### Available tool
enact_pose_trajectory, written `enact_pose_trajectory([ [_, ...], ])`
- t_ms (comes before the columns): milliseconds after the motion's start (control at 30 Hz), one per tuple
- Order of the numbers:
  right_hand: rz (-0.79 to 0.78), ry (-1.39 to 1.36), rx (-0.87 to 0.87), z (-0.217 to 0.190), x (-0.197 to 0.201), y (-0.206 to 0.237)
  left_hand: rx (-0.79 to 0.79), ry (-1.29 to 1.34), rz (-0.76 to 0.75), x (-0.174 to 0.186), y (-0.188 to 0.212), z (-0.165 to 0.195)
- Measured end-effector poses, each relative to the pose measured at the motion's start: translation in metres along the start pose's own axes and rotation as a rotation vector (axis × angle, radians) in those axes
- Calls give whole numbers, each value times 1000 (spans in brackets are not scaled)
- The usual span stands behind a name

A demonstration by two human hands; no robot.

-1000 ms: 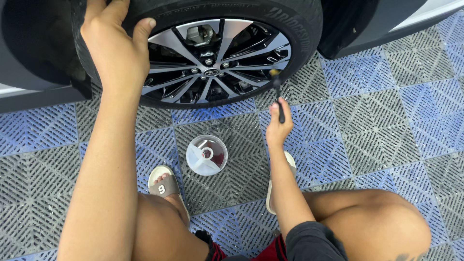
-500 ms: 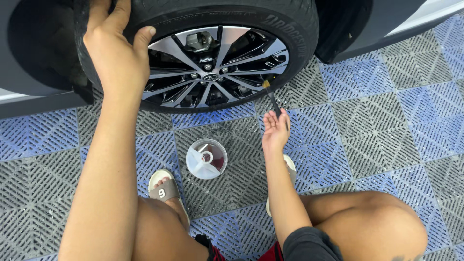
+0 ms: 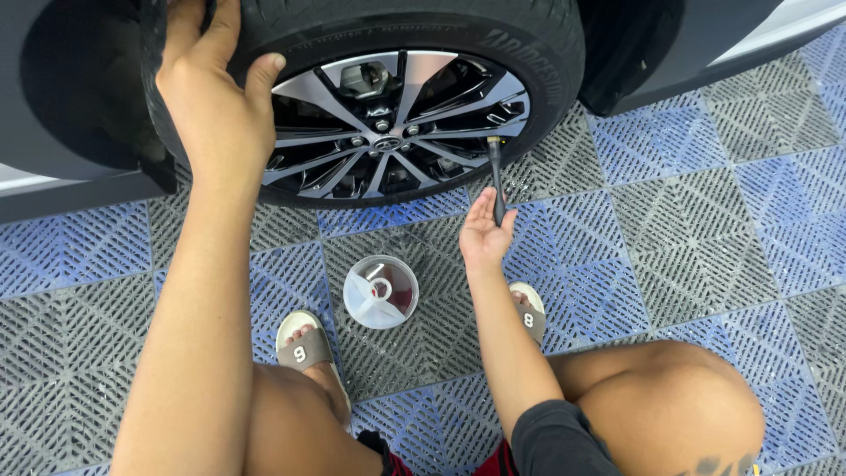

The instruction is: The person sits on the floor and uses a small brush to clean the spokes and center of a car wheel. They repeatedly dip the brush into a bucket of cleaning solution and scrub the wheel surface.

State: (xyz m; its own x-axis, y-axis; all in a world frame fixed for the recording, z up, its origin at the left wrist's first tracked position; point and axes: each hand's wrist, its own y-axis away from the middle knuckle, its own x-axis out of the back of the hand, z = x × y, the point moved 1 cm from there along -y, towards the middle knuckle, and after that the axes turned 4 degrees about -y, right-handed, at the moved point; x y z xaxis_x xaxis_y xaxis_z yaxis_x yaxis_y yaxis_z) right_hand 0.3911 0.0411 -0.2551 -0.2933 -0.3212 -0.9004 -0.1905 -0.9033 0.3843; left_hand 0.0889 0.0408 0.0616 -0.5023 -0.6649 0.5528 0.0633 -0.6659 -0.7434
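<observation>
I crouch before a car wheel [image 3: 397, 115] with a black and silver spoked rim and a black tyre [image 3: 529, 62]. My left hand [image 3: 211, 106] rests flat on the tyre's upper left, fingers spread over the rubber. My right hand [image 3: 485, 234] holds a thin black brush [image 3: 496, 181] upright, its tip touching the lower right edge of the rim. A small round clear container [image 3: 381, 291] with white dividers stands on the floor between my feet.
The floor is interlocking grey and blue plastic grid tiles [image 3: 687, 229]. My feet wear tan slides [image 3: 300, 348]. Dark car bodywork [image 3: 670, 44] flanks the wheel arch on both sides. My knees fill the bottom of the view.
My right hand has shifted slightly toward the wheel and the brush tip now meets the rim's lower right edge. The left hand stays on the tyre.
</observation>
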Motion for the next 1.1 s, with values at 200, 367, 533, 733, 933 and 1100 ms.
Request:
enact_pose_trajectory([
  [200, -14, 139, 59, -2, -11, -5, 8, 29, -8, -1, 1, -1],
  [367, -125, 646, 189, 1, -18, 4, 133, 100, -50, -3, 3, -4],
  [533, -13, 813, 375, -2, -17, 14, -9, 19, 4, -4, 4, -4],
  [733, 84, 430, 268, -15, -9, 22, 60, 55, -26, -5, 3, -4],
  [933, 78, 54, -27, 12, -11, 1, 49, 38, -16, -6, 5, -8],
  [1100, 107, 246, -161, 37, -4, 6, 34, -4, -24, -8, 6, -11],
])
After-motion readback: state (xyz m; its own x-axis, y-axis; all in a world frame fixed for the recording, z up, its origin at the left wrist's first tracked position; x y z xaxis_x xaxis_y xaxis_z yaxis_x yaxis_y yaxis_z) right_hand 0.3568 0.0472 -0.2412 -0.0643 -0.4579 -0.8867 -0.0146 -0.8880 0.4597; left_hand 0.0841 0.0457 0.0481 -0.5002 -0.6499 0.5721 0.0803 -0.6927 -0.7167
